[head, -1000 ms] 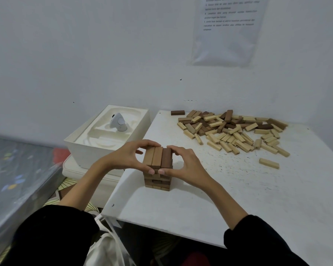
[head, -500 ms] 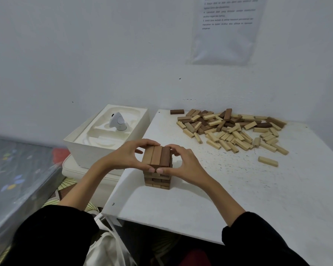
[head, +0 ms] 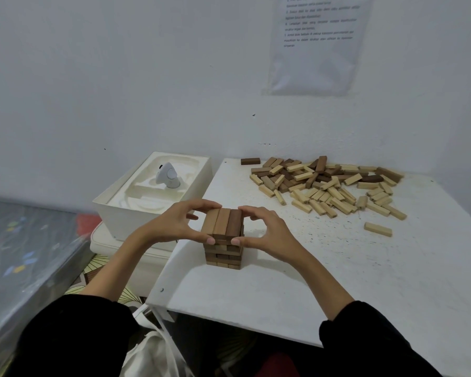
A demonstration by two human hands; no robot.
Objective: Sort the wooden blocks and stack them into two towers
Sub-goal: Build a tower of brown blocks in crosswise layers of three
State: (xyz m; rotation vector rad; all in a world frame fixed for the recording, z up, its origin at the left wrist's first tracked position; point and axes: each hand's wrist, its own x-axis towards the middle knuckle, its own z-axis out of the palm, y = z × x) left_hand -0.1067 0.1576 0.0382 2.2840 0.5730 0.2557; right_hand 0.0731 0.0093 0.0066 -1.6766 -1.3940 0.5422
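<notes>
A white box stands left of the table. Its moulded insert holds a small white device, standing upright.

Compared with half a second ago, little differs. Both hands stay cupped at the tower, which is no taller, and the thumb tips now sit slightly further apart on its near face.

The tower stands near the table's front left corner, between the hands. The left hand curls round the left side of the top layer, with fingers at the far end and thumb on the near end. The right hand mirrors this grip on the right side. The pile of loose blocks lies well apart, at the back right.
</notes>
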